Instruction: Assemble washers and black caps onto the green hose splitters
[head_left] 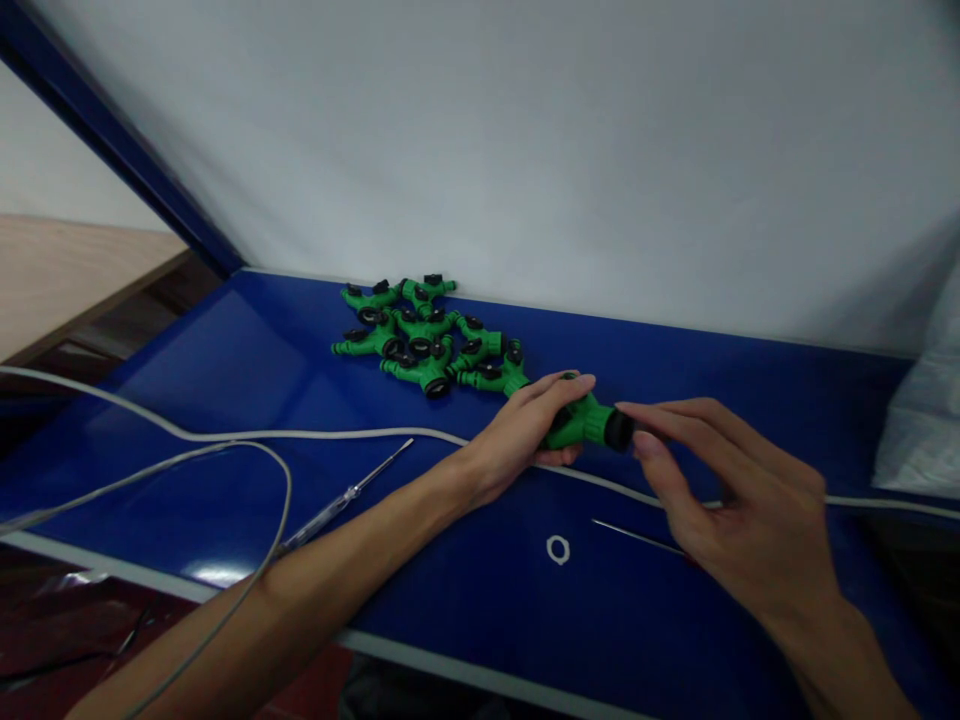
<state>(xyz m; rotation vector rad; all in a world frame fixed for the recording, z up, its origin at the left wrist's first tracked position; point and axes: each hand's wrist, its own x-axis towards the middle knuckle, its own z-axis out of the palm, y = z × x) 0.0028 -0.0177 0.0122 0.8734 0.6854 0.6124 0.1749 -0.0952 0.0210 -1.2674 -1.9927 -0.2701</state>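
Handling green connector [576, 428], hands [519, 428], table edge [487, 677] well apart (white ring [567, 549] between)

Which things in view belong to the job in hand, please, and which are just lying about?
Likely in the job:
connector, in the left hand; right hand at its black end
similar connectors beyond
white ring, perhaps

Apparently lying about:
screwdriver
thin rod
cables
bag

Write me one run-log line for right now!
left hand: holds green connector | right hand: at its black end | blue table: white ring, clear-handled screwdriver
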